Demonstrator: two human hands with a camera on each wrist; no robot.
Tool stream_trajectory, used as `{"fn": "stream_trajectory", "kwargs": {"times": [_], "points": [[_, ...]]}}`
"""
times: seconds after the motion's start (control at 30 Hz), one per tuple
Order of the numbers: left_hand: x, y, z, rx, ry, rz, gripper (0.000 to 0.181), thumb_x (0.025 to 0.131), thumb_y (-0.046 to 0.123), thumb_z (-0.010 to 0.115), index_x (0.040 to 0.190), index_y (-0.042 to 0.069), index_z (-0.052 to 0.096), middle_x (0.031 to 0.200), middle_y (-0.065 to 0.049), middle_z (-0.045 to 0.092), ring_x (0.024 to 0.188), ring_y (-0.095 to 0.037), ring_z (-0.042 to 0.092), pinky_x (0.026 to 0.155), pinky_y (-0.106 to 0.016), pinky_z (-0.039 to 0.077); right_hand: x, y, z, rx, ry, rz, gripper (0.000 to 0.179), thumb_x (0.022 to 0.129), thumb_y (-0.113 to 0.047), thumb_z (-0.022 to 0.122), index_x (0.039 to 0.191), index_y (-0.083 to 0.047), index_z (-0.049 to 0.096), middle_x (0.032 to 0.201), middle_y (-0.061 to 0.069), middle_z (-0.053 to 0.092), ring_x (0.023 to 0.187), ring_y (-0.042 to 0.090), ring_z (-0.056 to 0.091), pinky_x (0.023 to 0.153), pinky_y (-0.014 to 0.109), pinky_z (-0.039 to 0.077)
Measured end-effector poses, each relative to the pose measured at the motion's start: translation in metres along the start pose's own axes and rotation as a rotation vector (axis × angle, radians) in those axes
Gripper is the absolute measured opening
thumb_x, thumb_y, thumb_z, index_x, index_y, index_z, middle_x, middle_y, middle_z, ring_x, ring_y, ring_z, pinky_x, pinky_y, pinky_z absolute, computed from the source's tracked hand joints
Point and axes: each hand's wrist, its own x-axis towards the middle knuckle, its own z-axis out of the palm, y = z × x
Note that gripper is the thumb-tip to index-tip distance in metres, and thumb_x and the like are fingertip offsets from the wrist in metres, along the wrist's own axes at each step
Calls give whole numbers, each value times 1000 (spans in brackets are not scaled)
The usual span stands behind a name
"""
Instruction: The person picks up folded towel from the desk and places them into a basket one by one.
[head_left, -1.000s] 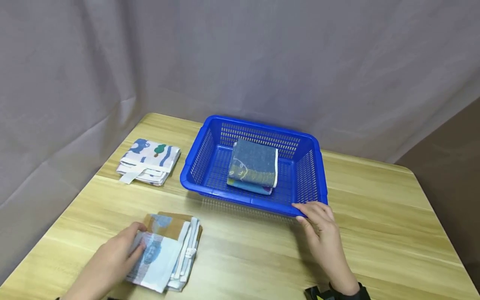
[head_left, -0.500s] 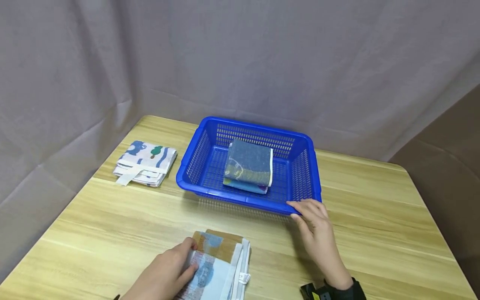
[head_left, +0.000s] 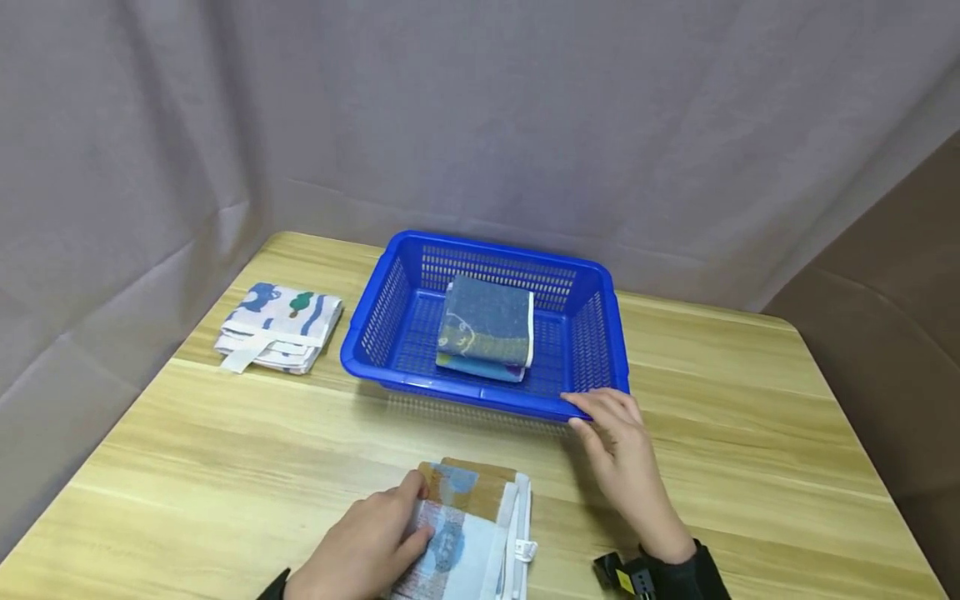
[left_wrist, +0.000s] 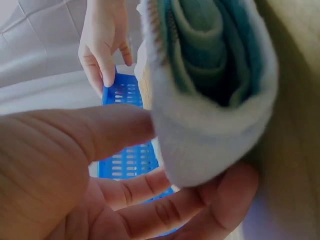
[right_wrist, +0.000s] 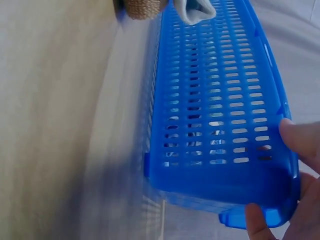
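Observation:
My left hand (head_left: 367, 537) grips the left side of a folded towel (head_left: 468, 550), patterned in brown, white and pale blue, at the front of the table. In the left wrist view, thumb and fingers reach around the towel's thick rolled edge (left_wrist: 210, 145). My right hand (head_left: 618, 467) pinches the front right corner of a blue plastic basket (head_left: 480, 392), thumb below the rim and fingers over it. Inside the basket lie stacked folded towels, a grey-blue one (head_left: 487, 321) on top of a brighter blue one (head_left: 480, 367).
Another folded towel (head_left: 281, 325), white with blue and green figures, lies left of the basket on the wooden table (head_left: 225, 467). Grey curtains (head_left: 480, 125) hang behind and to the left of the table. A black device (head_left: 626, 575) sits at my right wrist.
My left hand has moved to the right with the folded towel, bringing it in front of the basket. The right hand keeps its hold on the basket's corner, while the head view shifts slightly.

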Motion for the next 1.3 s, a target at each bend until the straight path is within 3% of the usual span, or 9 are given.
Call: {"fn": "stream_trajectory", "kwargs": {"times": [0.23,0.33,0.47,0.57,0.7,0.83,1.0,1.13,1.3], "points": [[-4,-13,-12,1,10,-111,42,88,47,57,109,11,49,63,9,49,53,-6,44,47,-28,38,-9,-17,-6,-32,87,88,55,79,-4,67,130,-8,48,135,15,42,122,34,26,92,60,24],[-6,-19,-16,4,20,-150,35,88,46,58,101,13,55,61,11,46,53,-6,41,48,-27,38,-21,-26,-11,-25,120,201,64,79,-3,67,137,-9,40,138,14,36,119,31,28,86,56,32],[-8,-23,-15,-28,22,-146,28,88,44,58,92,16,58,60,11,44,52,-5,40,48,-25,37,-41,-35,-15,11,107,414,69,82,-4,65,141,-11,30,137,11,35,113,26,34,77,51,42],[-9,-25,-13,-71,7,-136,29,89,46,57,91,17,59,59,11,44,52,-4,39,48,-24,37,-55,-38,-13,-9,78,506,58,84,-7,64,136,-9,37,127,9,42,105,23,40,73,44,45],[-9,-27,-8,-102,6,-140,29,89,47,56,92,18,60,61,11,45,53,-4,40,48,-24,37,-68,-40,-6,-104,-21,477,27,85,-11,65,111,-8,60,99,0,59,86,17,46,65,34,46],[-8,-29,-4,-120,19,-130,29,90,46,55,94,17,60,62,12,45,54,-4,40,50,-24,38,-73,-43,4,-136,-165,476,5,85,-18,66,88,-15,68,79,-11,61,74,12,45,64,31,41],[-7,-29,-2,-153,3,-104,28,90,44,54,96,17,60,61,12,45,52,-3,39,49,-23,37,-73,-49,15,-74,-302,531,7,86,-22,65,80,-22,67,77,-16,61,72,9,45,63,29,40],[-7,-29,0,-155,11,-85,26,89,43,56,93,18,59,60,12,43,51,-2,38,48,-22,36,-73,-51,21,-17,-348,515,11,87,-27,64,76,-25,66,76,-19,59,76,7,50,68,31,44],[-5,-27,3,-182,8,-79,24,88,44,57,85,20,56,58,13,41,49,-1,36,46,-20,33,-70,-53,26,80,-442,474,20,89,-35,60,75,-21,66,69,-14,55,66,5,48,59,26,44]]}}
